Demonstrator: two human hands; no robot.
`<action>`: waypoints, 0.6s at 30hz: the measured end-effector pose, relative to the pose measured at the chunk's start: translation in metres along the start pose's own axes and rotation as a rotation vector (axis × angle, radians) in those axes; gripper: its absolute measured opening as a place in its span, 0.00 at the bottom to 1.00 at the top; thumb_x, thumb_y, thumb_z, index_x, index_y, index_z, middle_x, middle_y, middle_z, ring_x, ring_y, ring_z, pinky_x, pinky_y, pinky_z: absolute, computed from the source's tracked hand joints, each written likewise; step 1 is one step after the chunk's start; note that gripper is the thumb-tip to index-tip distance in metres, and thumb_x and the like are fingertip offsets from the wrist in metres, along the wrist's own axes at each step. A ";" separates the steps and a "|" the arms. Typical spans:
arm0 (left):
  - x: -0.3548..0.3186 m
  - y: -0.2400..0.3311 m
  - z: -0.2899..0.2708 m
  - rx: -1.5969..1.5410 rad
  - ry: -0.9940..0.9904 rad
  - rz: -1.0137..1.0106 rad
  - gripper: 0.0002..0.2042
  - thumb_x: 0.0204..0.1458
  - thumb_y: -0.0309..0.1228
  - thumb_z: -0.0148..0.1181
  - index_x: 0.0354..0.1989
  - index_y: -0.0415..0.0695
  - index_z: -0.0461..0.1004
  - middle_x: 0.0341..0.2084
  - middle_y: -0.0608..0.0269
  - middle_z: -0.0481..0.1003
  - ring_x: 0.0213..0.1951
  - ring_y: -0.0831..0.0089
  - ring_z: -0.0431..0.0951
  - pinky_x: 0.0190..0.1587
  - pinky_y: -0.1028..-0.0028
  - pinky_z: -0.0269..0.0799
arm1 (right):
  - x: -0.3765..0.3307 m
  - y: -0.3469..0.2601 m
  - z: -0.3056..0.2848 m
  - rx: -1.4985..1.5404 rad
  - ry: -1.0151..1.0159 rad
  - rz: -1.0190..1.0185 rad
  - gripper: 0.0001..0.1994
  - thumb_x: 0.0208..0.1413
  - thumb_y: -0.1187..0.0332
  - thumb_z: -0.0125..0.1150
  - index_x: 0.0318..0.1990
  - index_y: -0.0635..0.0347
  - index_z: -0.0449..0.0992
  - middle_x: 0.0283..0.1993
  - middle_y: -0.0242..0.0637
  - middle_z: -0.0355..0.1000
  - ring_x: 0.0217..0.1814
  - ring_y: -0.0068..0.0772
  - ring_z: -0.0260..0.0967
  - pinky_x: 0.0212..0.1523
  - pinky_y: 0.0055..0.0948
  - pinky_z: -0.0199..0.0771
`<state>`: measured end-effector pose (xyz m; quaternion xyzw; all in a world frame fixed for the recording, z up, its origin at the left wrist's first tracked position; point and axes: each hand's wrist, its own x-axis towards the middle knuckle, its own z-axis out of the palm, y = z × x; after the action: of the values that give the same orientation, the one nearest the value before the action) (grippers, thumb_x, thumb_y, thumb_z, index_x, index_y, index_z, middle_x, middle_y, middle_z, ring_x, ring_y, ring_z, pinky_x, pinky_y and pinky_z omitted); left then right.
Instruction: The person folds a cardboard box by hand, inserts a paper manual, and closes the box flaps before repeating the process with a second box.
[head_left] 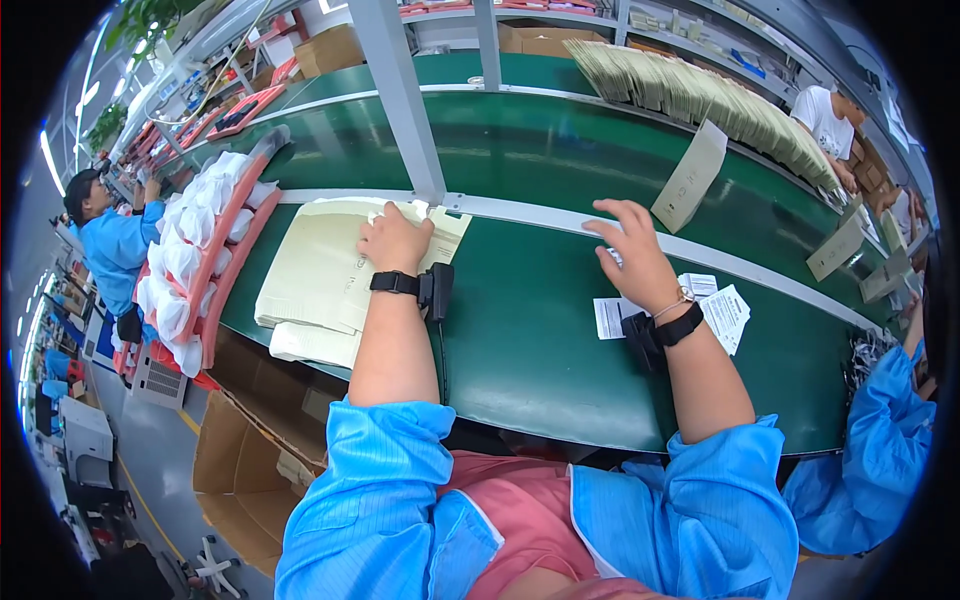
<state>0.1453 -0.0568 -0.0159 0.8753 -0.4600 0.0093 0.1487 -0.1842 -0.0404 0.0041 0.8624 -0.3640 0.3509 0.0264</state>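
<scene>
Pale cream carton blanks [305, 262], smooth card with cut tabs and straight creases, lie in a thick flat stack at about 10 o'clock from the middle of the view. They rest on a glossy dark-green bench top [545, 370], whose far side is bordered by a grey metal rail [540, 217]. Thin white printed leaflets [727, 318] lie overlapping at 3 o'clock, and an upright cream carton [690, 177], flat-sided and tall, stands at 2 o'clock. Beyond it, between 1 and 2 o'clock, many cream cards [710, 110] are packed on edge in a long ribbed row. At 9 to 10 o'clock, crumpled soft white bundles [190, 235] fill stacked salmon-pink trays [232, 235]; a brown corrugated box [235, 455] gapes at 8 o'clock.

The left hand [393, 240] rests palm down on the stack, its forearm reaching toward 12, fingers bent and slightly apart; whether they pinch a sheet cannot be told. The right hand [637, 255], at between 2 and 3 o'clock, is angled toward 11, its fingers spread and curved near the leaflets. Both wrists wear black straps, and the blue sleeves [385, 450] are pushed up to the elbows.
</scene>
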 end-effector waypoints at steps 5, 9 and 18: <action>0.004 -0.009 0.014 -0.008 0.135 0.028 0.30 0.41 0.50 0.64 0.50 0.45 0.69 0.43 0.53 0.75 0.47 0.52 0.72 0.46 0.56 0.68 | -0.001 -0.003 0.009 0.048 -0.086 -0.028 0.17 0.47 0.79 0.58 0.46 0.54 0.72 0.55 0.38 0.64 0.61 0.46 0.56 0.60 0.39 0.61; 0.002 -0.014 0.006 -0.079 0.122 0.021 0.26 0.42 0.50 0.64 0.45 0.43 0.73 0.37 0.54 0.77 0.42 0.54 0.76 0.43 0.60 0.70 | -0.003 0.002 0.012 0.081 -0.132 -0.040 0.16 0.48 0.77 0.58 0.46 0.55 0.72 0.53 0.37 0.66 0.60 0.45 0.58 0.60 0.37 0.62; -0.059 0.055 -0.044 -0.713 0.084 0.700 0.14 0.46 0.42 0.65 0.34 0.45 0.77 0.28 0.56 0.78 0.33 0.55 0.77 0.37 0.62 0.72 | -0.002 -0.016 0.021 0.754 -0.080 0.357 0.12 0.58 0.69 0.56 0.47 0.62 0.72 0.52 0.37 0.69 0.51 0.29 0.66 0.53 0.27 0.66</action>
<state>0.0721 -0.0269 0.0305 0.5621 -0.6942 -0.0641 0.4450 -0.1627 -0.0335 -0.0093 0.7478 -0.3546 0.4249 -0.3667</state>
